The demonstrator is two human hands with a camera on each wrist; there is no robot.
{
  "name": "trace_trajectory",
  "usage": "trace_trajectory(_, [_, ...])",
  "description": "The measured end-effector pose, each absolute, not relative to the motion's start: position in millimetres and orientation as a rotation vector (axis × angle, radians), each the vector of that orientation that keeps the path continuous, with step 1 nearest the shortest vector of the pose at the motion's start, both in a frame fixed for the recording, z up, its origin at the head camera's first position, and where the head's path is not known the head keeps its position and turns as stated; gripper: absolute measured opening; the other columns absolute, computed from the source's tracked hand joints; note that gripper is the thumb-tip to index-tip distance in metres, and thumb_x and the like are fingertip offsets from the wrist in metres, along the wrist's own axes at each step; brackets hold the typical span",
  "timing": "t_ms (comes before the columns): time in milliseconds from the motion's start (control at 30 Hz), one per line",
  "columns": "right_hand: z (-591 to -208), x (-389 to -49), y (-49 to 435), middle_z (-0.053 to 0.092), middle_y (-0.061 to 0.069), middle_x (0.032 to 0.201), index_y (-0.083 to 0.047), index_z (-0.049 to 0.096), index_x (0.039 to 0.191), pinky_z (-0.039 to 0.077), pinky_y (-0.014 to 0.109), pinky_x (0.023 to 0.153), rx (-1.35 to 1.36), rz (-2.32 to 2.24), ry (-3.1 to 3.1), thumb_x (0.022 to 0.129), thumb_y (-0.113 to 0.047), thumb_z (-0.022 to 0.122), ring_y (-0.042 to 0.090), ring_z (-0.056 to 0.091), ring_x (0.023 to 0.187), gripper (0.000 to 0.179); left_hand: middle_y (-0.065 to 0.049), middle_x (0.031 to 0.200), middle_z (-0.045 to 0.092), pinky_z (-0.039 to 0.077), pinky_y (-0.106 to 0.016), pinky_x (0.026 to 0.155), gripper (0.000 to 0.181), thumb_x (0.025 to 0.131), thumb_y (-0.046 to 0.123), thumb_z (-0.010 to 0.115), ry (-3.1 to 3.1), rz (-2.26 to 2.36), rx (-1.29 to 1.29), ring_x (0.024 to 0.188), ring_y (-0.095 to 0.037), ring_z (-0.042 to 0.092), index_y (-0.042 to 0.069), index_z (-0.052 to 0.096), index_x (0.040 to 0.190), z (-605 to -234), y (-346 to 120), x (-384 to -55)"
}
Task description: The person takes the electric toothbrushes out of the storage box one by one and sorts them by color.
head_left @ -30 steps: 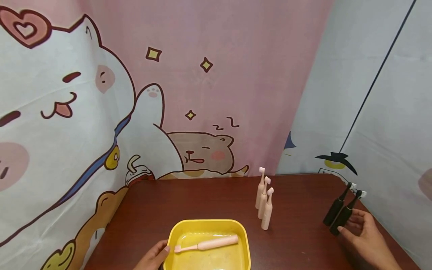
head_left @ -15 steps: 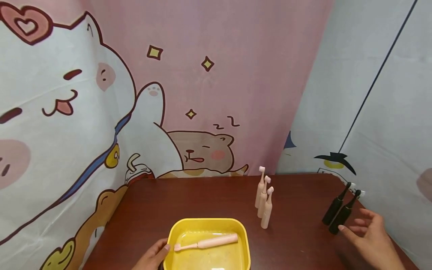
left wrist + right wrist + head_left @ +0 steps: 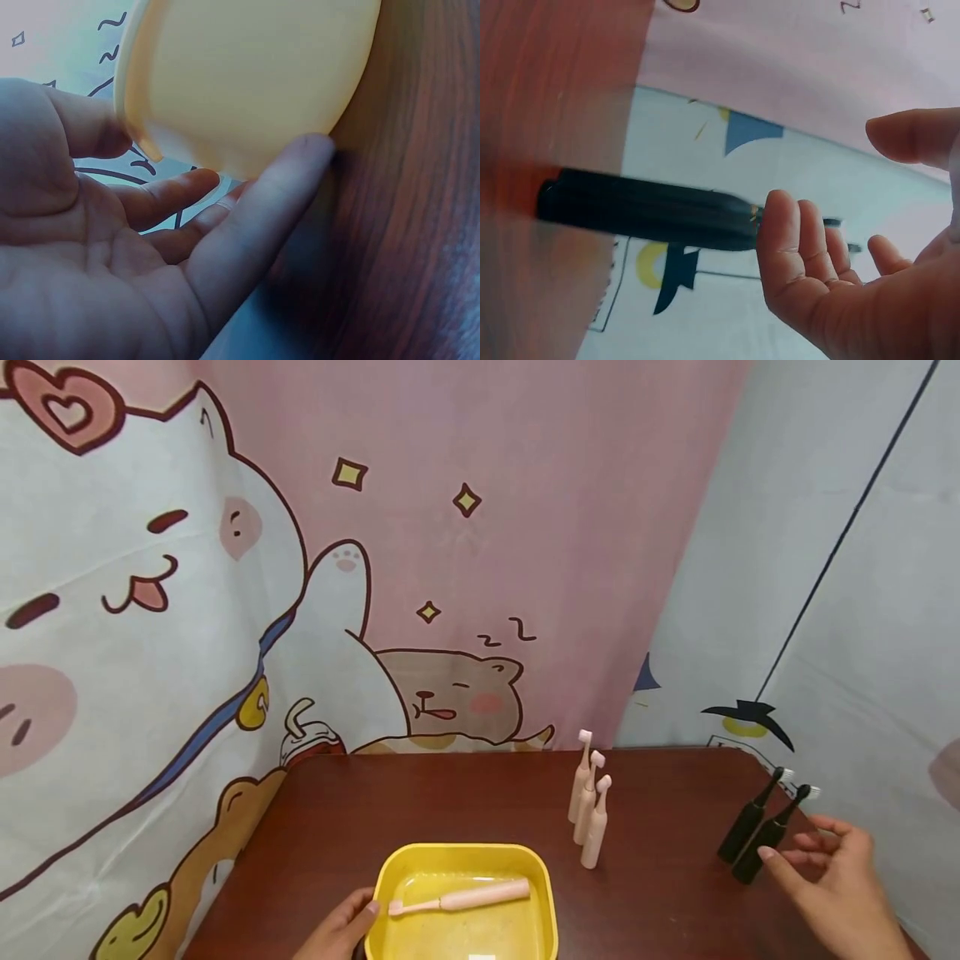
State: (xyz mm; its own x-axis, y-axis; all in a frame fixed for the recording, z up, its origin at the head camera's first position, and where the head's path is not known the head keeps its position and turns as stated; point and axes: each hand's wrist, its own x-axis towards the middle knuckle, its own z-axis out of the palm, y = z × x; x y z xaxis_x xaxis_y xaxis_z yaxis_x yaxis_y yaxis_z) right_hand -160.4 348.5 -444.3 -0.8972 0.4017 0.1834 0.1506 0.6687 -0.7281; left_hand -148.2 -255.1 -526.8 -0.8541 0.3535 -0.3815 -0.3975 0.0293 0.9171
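Note:
My left hand point(image 3: 342, 927) holds the left side of a yellow tray point(image 3: 461, 853), thumb over the rim; in the left wrist view the fingers point(image 3: 259, 225) lie along its outer wall. Inside the tray lies a pink electric toothbrush point(image 3: 480, 895), its head pointing left. At the right, two black electric toothbrushes point(image 3: 762, 847) stand upright side by side. My right hand point(image 3: 836, 881) is just right of them, fingers loosely bent and thumb apart, with nothing held. In the right wrist view a black toothbrush point(image 3: 645, 210) appears sideways past the fingertips.
Three pink electric toothbrushes point(image 3: 592, 835) stand upright in a row on the dark red-brown table point(image 3: 675, 893), right of the tray. A curtain point(image 3: 555, 527) with cartoon animals hangs behind the table's back edge and along both sides.
My right hand has drawn off to the right, leaving the black toothbrushes standing, with its fingers spread wider. My left hand and the tray stay as they were.

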Motion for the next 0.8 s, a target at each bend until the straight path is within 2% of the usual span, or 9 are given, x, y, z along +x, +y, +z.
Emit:
trace_trajectory(100, [-438.8,-157.3,339.2,0.044,0.02,0.112,0.001,0.015,0.143,0.042,0.014,0.054,-0.35,1.093,-2.516,0.092,-0.031,0.071,-0.019,0.042,0.07,0.082,-0.019,0.127,0.057,0.058,-0.045,0.082,0.069,0.105,0.041,0.045,1.791,1.879,-0.031,0.103,-0.03,0.068,-0.007,0.021,0.149,-525.9,-254.6,-148.3])
trace_trajectory(167, [-434.8,-155.6,333.1,0.044,0.011,0.11,-0.008,0.018,0.142,0.043,0.013,0.056,-0.255,1.126,-2.477,0.092,-0.025,0.071,-0.017,0.048,0.073,0.075,-0.018,0.127,0.058,0.058,-0.045,0.083,0.069,0.106,0.04,0.045,1.796,1.882,-0.027,0.103,-0.03,0.068,-0.009,0.021,0.148,-525.8,-253.8,-147.8])
trace_trajectory(267, [-428.1,-154.0,322.0,0.043,-0.002,0.108,-0.024,0.021,0.14,0.048,0.014,0.06,-0.095,1.182,-2.401,0.092,-0.013,0.071,-0.011,0.055,0.078,0.07,-0.017,0.125,0.06,0.058,-0.045,0.083,0.069,0.106,0.039,0.044,1.803,1.888,-0.026,0.105,-0.03,0.068,-0.01,0.02,0.147,-526.0,-252.5,-146.7])
trace_trajectory(333, [-422.8,-153.9,313.8,0.044,-0.007,0.11,-0.027,0.024,0.14,0.052,0.016,0.062,0.025,1.255,-2.327,0.091,-0.003,0.069,-0.006,0.058,0.082,0.071,-0.017,0.125,0.061,0.058,-0.046,0.083,0.068,0.106,0.04,0.044,1.795,1.896,-0.041,0.105,-0.031,0.068,-0.01,0.02,0.147,-525.7,-252.0,-145.5])
trace_trajectory(533, [-406.2,-156.6,289.4,0.048,-0.001,0.122,-0.014,0.033,0.142,0.058,0.024,0.063,0.293,1.562,-2.122,0.089,0.014,0.063,0.002,0.062,0.095,0.068,-0.018,0.124,0.06,0.058,-0.046,0.082,0.069,0.106,0.04,0.044,1.801,1.91,-0.037,0.104,-0.031,0.068,-0.01,0.02,0.147,-524.7,-250.2,-143.8])
trace_trajectory(800, [-387.5,-167.4,255.1,0.048,0.004,0.128,-0.007,0.034,0.145,0.059,0.027,0.069,0.466,1.563,-2.16,0.091,0.011,0.061,0.007,0.064,0.101,0.063,-0.019,0.125,0.06,0.059,-0.046,0.08,0.07,0.106,0.041,0.044,1.828,1.895,-0.057,0.103,-0.031,0.069,-0.009,0.02,0.148,-524.1,-249.3,-143.3])
